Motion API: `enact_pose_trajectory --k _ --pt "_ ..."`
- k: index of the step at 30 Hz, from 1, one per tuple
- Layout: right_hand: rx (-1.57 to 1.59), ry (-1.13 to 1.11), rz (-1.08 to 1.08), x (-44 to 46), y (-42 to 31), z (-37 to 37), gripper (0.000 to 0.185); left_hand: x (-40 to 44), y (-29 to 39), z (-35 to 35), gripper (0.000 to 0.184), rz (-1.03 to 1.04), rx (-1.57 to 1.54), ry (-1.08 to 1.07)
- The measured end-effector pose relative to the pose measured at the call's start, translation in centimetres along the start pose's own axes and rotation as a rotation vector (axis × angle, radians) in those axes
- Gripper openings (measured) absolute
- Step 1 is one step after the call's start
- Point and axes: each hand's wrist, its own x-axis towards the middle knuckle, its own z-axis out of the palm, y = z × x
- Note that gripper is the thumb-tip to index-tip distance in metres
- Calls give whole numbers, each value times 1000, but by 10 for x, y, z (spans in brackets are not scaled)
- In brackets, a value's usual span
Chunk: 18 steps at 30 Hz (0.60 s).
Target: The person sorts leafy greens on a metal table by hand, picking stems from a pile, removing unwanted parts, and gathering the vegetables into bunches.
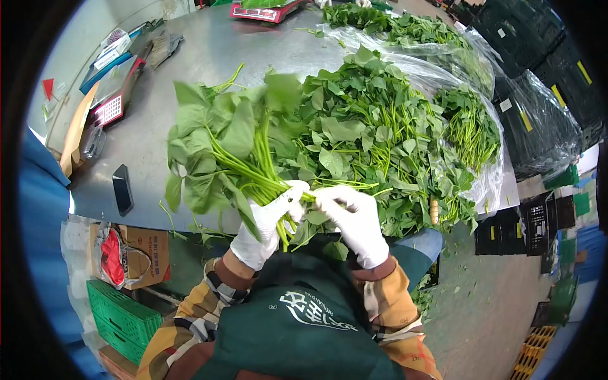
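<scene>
My left hand (269,221), in a white glove, is closed around the stems of a bunch of leafy greens (250,161). The leaves fan out up and to the left, and cut stem ends poke out below the fist. Close beside it, my gloved right hand (354,218) has its fingers pinched on a green stem that crosses toward the bunch. A large heap of the same leafy greens (373,126) covers the table just beyond and to the right of my hands. A wooden handle (434,212) sticks out of the heap's near edge.
The metal table (152,152) carries a phone (123,190) at left and red scales (114,107) behind it. Another red scale (266,11) stands at the far edge. Clear plastic sheeting (500,152) lies under the greens at right. Stacked black crates (525,44) stand beyond.
</scene>
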Motion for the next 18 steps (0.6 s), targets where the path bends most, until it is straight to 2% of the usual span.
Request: enact_pose_trajectory --k 3,5,6,7,9,11,12,13,15,18 --pt "61 153 -167 6 -1 -14 17 0 5 -4 19 -1 -13 47" --pt "167 382 -387 15 13 -35 21 2 9 -12 16 35 -2 105" --pt "673 394 -455 19 9 -45 24 4 12 -18 15 77 26 117" --pt "912 429 -496 17 -5 -56 36 7 10 -26 17 120 -26 115" --pt "790 550 -498 13 -13 -70 38 7 18 -33 20 147 10 175" --pt "-41 510 -369 12 6 -81 33 8 21 -34 26 174 -23 111" --pt "-229 452 -340 16 20 -79 22 8 26 -28 26 165 -37 81" --pt "-760 404 -498 22 44 -89 24 7 29 -23 27 156 -53 51" --pt "-1327 409 -484 26 63 -92 24 6 28 -22 28 128 -108 7" --pt "-1240 413 -404 30 62 -95 23 6 23 -28 24 81 -157 4"
